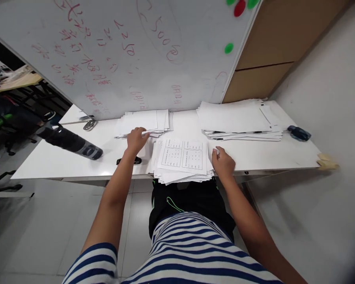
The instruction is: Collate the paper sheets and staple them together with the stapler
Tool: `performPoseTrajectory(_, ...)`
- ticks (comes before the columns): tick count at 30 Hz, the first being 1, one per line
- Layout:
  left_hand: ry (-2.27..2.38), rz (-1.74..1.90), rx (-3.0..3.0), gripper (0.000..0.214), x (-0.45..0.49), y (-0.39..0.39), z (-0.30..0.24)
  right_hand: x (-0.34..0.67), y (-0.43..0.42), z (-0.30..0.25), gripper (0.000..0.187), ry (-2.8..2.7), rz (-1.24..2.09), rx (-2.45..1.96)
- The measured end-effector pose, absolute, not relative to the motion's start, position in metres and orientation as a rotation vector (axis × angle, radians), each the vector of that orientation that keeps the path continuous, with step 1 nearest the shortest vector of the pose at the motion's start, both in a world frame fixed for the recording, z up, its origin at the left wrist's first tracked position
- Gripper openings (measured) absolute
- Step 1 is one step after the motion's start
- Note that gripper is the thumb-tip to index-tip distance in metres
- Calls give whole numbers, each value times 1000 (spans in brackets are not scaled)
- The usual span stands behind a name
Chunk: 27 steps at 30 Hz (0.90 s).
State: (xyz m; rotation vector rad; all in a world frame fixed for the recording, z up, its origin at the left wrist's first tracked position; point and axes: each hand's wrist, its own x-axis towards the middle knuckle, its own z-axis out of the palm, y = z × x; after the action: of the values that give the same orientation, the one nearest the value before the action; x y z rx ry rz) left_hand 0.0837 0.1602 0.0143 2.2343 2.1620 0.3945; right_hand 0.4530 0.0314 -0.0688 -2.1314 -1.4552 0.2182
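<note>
A stack of printed sheets with four table blocks on top lies at the white table's front edge. My right hand rests at its right side, fingers curled against the sheets' edge. My left hand reaches to a second pile of white paper at the back left, fingers bent down on its near edge. A small black object lies under my left wrist.
A larger paper stack sits at the back right, a dark blue stapler-like object beyond it. A black bottle lies on its side at left, with a metal clip behind. A whiteboard with red writing leans behind the table.
</note>
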Motion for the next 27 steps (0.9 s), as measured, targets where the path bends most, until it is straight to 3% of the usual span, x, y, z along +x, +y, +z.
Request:
performPoseTrajectory(7, 2153, 242, 2201, 63, 99, 227, -1, 454, 34, -68, 45, -1459, 223, -2109)
performPoseTrajectory(27, 2208, 331, 1996, 54, 87, 232, -9, 455, 35, -68, 45, -1473, 261, -2100)
